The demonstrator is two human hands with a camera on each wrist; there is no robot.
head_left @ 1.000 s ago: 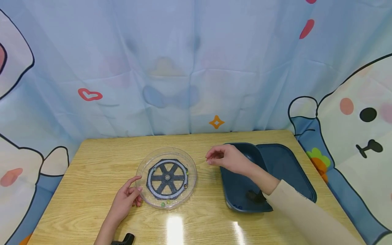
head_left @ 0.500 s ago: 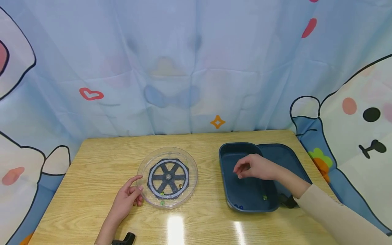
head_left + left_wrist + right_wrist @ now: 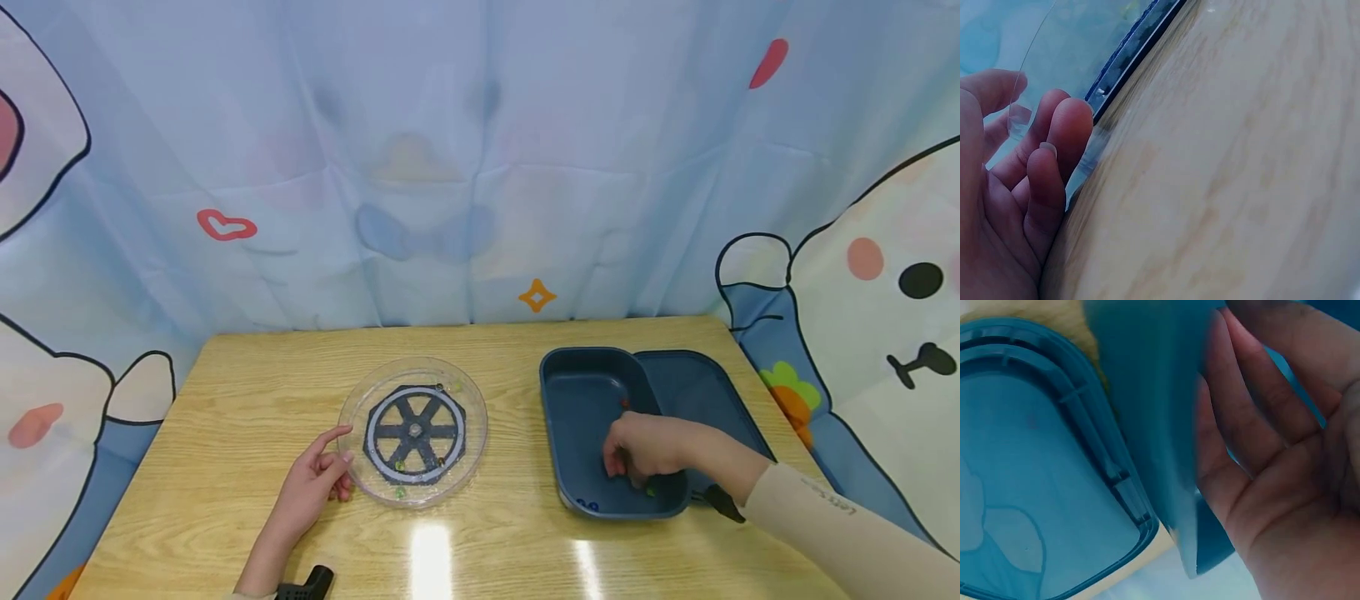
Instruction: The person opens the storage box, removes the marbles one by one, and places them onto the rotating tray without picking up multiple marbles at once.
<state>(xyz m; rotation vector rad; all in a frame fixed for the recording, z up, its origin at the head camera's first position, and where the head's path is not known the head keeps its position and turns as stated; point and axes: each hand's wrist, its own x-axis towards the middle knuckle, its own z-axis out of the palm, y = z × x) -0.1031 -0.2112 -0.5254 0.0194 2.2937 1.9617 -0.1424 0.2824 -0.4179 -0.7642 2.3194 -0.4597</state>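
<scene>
Nearest, a black device [image 3: 306, 583] sits at the left wrist, and a beige right sleeve [image 3: 862, 521] carries dark lettering [image 3: 828, 497] that seems to begin "Let's", the rest too small to read. The left hand [image 3: 311, 479] has its index finger and thumb at the rim of a clear round dish [image 3: 475, 446], its other fingers loosely bent. The right hand [image 3: 652, 446] reaches down into a dark blue box [image 3: 581, 450], fingers curled; whether they pinch anything cannot be told.

Two blue marbles [image 3: 587, 505] lie in the box's near left corner, a green marble [image 3: 650, 492] beside the right hand and a small red piece [image 3: 625, 403] beyond it. The dish lies left of the box on the wood-grain table [image 3: 210, 500], a dark six-spoked wheel [image 3: 415, 431] within its outline, with small greenish and brownish balls about it. A matching blue lid [image 3: 697, 379] lies right of the box. Behind hangs a pale blue curtain [image 3: 420, 117] printed with cartoon animals, a heart and an orange star
</scene>
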